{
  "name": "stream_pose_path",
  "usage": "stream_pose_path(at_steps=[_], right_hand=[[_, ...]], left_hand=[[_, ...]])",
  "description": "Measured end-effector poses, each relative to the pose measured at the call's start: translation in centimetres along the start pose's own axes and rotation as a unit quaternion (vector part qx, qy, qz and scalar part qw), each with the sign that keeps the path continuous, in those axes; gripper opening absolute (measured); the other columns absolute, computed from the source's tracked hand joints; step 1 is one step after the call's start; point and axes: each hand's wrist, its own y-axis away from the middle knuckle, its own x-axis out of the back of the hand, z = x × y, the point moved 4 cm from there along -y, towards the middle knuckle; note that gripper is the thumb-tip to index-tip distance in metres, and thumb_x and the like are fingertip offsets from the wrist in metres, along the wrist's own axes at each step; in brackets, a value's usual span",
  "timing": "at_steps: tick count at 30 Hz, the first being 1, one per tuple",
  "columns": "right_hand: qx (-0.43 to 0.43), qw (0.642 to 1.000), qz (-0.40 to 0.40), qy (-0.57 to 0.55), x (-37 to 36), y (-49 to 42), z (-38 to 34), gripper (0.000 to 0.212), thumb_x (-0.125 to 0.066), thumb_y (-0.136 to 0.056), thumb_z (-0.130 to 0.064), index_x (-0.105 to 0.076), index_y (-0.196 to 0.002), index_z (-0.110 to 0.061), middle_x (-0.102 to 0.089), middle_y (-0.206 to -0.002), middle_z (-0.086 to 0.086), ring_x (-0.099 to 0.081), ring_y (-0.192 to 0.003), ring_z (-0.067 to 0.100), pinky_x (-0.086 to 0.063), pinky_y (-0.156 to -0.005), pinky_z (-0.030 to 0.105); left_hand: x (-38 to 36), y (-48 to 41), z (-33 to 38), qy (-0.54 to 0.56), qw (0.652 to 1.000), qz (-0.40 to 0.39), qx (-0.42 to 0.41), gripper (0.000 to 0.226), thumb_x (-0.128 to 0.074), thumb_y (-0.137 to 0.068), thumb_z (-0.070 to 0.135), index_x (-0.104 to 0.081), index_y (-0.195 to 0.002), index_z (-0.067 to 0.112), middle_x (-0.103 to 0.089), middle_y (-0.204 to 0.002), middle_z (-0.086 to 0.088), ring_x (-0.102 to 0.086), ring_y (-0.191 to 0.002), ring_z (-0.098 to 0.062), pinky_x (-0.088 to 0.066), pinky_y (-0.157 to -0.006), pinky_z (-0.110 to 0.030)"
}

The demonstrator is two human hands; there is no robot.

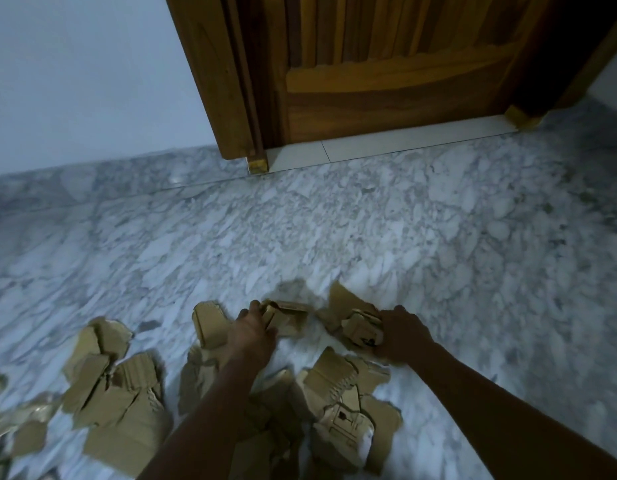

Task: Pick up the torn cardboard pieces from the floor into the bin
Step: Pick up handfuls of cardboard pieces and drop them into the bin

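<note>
Several torn brown cardboard pieces lie scattered on the marble floor (335, 220) in the lower half of the head view. My left hand (251, 332) grips a folded cardboard piece (288, 318) near the middle. To the right, my right hand (402, 332) holds a small stack of cardboard pieces (360, 329); a larger torn piece (341, 297) lies under and behind that stack. A heap of pieces (116, 403) sits at the lower left, another heap (345, 407) between my forearms. No bin is in view.
A wooden door (386, 71) with its frame stands at the back, above a pale threshold strip (386, 142). A light wall (85, 74) runs along the left. Bare marble floor stretches between the door and the cardboard.
</note>
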Motion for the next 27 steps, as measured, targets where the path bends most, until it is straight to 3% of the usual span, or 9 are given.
stream_pose_path(at_steps=[3, 6, 10, 14, 18, 21, 23, 25, 27], right_hand=[[-0.006, 0.998, 0.041, -0.047, -0.6, 0.7, -0.2, 0.063, -0.076, -0.076, -0.052, -0.054, -0.124, -0.015, -0.064, -0.115, 0.005, -0.062, -0.112, 0.026, -0.050, -0.089, 0.031], [-0.016, 0.993, 0.082, -0.085, -1.3, 1.2, -0.2, 0.059, -0.078, -0.074, -0.049, -0.055, -0.118, -0.017, -0.068, -0.108, 0.002, -0.067, -0.103, 0.023, -0.048, -0.079, 0.026], [-0.033, 0.994, 0.031, -0.098, -1.1, 1.2, 0.4, 0.054, -0.080, -0.073, -0.040, -0.051, -0.114, -0.018, -0.067, -0.105, 0.002, -0.069, -0.099, 0.023, -0.046, -0.073, 0.024], [-0.018, 0.992, -0.078, -0.101, 2.2, 0.3, 1.2, 0.057, -0.089, -0.067, -0.031, -0.065, -0.114, -0.011, -0.071, -0.108, 0.004, -0.069, -0.096, 0.020, -0.052, -0.071, 0.024], [-0.028, 0.970, -0.053, -0.235, 6.9, -0.9, 0.2, 0.051, -0.093, -0.061, -0.035, -0.072, -0.105, -0.020, -0.073, -0.100, 0.000, -0.068, -0.088, 0.015, -0.058, -0.062, 0.029], [-0.067, 0.973, -0.028, -0.218, 5.5, -3.2, -2.1, 0.061, -0.092, -0.060, -0.042, -0.067, -0.111, -0.021, -0.068, -0.112, 0.004, -0.064, -0.094, 0.019, -0.056, -0.066, 0.030], [-0.103, 0.985, -0.018, -0.139, 2.2, -4.5, -3.3, 0.082, -0.087, -0.057, -0.059, -0.057, -0.124, -0.022, -0.052, -0.127, 0.008, -0.053, -0.113, 0.028, -0.053, -0.084, 0.036], [-0.116, 0.988, 0.038, -0.095, -0.3, -4.5, -4.4, 0.077, -0.081, -0.065, -0.056, -0.051, -0.126, -0.022, -0.040, -0.129, 0.009, -0.041, -0.119, 0.034, -0.049, -0.091, 0.044], [-0.113, 0.983, 0.095, -0.105, -1.5, -4.1, -4.7, 0.068, -0.079, -0.072, -0.046, -0.048, -0.127, -0.021, -0.044, -0.126, 0.010, -0.044, -0.117, 0.035, -0.050, -0.090, 0.045]], left_hand=[[-0.5, 0.4, -0.4, 0.011, 1.000, 0.011, 0.009, 0.050, -0.061, -0.092, 0.033, -0.040, -0.132, 0.011, -0.057, -0.120, -0.017, -0.059, -0.103, -0.036, -0.049, -0.079, -0.042], [-0.7, 0.6, -0.5, 0.031, 0.999, 0.021, 0.010, 0.049, -0.062, -0.091, 0.032, -0.041, -0.131, 0.012, -0.056, -0.120, -0.017, -0.058, -0.103, -0.037, -0.050, -0.078, -0.042], [-0.7, 0.8, -0.6, 0.042, 0.999, 0.023, 0.005, 0.052, -0.063, -0.091, 0.030, -0.043, -0.135, 0.010, -0.058, -0.123, -0.017, -0.058, -0.107, -0.035, -0.048, -0.082, -0.040], [-0.7, 0.9, -0.7, 0.057, 0.998, 0.023, 0.014, 0.057, -0.064, -0.091, 0.028, -0.041, -0.139, 0.009, -0.057, -0.126, -0.018, -0.057, -0.111, -0.036, -0.048, -0.084, -0.040], [-1.0, 0.6, -0.9, 0.056, 0.998, 0.031, 0.006, 0.058, -0.066, -0.087, 0.026, -0.043, -0.137, 0.008, -0.059, -0.121, -0.020, -0.059, -0.105, -0.038, -0.049, -0.081, -0.042], [-1.2, 0.7, -1.1, 0.055, 0.998, 0.036, 0.003, 0.061, -0.066, -0.088, 0.026, -0.041, -0.139, 0.007, -0.059, -0.122, -0.021, -0.059, -0.106, -0.039, -0.049, -0.081, -0.042], [-1.4, 0.9, -1.1, 0.049, 0.998, 0.038, -0.004, 0.061, -0.066, -0.089, 0.027, -0.041, -0.140, 0.006, -0.058, -0.122, -0.022, -0.059, -0.106, -0.038, -0.048, -0.080, -0.040], [-1.4, 1.0, -1.3, 0.057, 0.997, 0.042, -0.002, 0.060, -0.066, -0.089, 0.027, -0.042, -0.139, 0.005, -0.058, -0.123, -0.022, -0.059, -0.106, -0.039, -0.047, -0.080, -0.039], [-1.5, 0.9, -1.6, 0.069, 0.997, 0.039, -0.005, 0.057, -0.067, -0.088, 0.029, -0.046, -0.136, 0.005, -0.060, -0.121, -0.020, -0.060, -0.106, -0.039, -0.047, -0.079, -0.039]])
